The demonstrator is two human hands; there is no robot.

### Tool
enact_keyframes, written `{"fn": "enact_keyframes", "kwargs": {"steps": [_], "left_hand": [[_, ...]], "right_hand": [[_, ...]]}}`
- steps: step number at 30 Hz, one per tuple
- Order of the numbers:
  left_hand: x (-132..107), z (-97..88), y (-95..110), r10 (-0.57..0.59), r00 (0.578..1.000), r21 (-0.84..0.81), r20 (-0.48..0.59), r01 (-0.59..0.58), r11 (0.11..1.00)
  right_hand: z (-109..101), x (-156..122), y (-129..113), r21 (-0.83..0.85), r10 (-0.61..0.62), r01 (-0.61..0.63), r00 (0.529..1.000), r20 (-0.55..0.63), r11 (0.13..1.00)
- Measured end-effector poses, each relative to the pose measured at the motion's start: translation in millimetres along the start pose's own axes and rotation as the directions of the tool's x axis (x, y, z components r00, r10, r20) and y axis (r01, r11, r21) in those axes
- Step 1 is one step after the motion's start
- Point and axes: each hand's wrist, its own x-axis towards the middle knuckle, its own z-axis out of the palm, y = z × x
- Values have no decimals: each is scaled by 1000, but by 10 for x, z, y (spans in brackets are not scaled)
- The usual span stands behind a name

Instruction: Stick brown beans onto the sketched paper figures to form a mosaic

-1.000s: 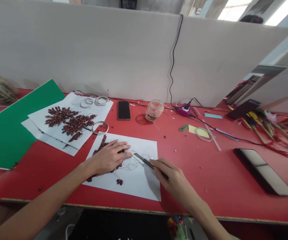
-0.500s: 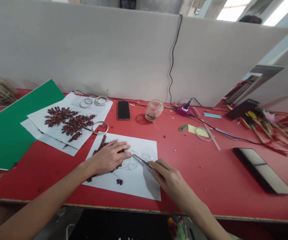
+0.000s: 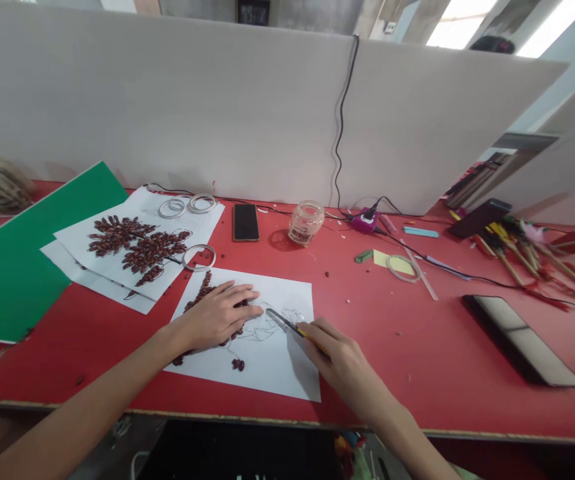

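Observation:
A white sheet [image 3: 272, 363] with a line drawing lies on the red table [image 3: 392, 347] in front of me. Dark brown seeds [image 3: 202, 290] are stuck along the drawing's left part. My left hand [image 3: 217, 313] lies flat on the sheet over the seeds, fingers stretched out. My right hand [image 3: 340, 357] is closed around a thin dark tool with a yellow grip [image 3: 287, 323]. The tool's tip rests on the drawing just right of my left fingertips. Two loose seeds [image 3: 238, 364] lie lower on the sheet.
More sheets with seed clusters [image 3: 137, 247], tape rings [image 3: 200, 256] and a green board [image 3: 22, 260] lie to the left. A phone [image 3: 246, 221], a glass jar [image 3: 306, 223], a purple device with cables [image 3: 366, 220], a dark tray [image 3: 522, 340] and sticks [image 3: 522, 253] sit behind and right.
My right hand with the tool has shifted slightly left, bringing the tip closer to my left fingertips. The left hand has stayed flat on the sheet.

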Motion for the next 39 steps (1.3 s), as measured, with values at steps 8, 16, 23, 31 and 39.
{"fn": "enact_keyframes", "kwargs": {"steps": [8, 16, 23, 31, 39], "left_hand": [[-1, 1, 2, -4, 1000, -8, 0, 4, 1000], [1, -6, 4, 9, 1000, -11, -16, -9, 1000], [7, -22, 16, -2, 1000, -22, -5, 2, 1000], [87, -76, 55, -56, 998, -71, -20, 54, 996], [464, -153, 184, -116, 991, 36, 61, 114, 993]], "right_hand": [[-10, 14, -9, 72, 35, -35, 999, 5, 997], [-73, 61, -15, 131, 44, -58, 993, 107, 990], [-105, 26, -10, 129, 8, -30, 985, 171, 991], [-107, 13, 87, 238, 127, -135, 991, 50, 962], [-92, 108, 146, 296, 280, -265, 960, -10, 918]]}}
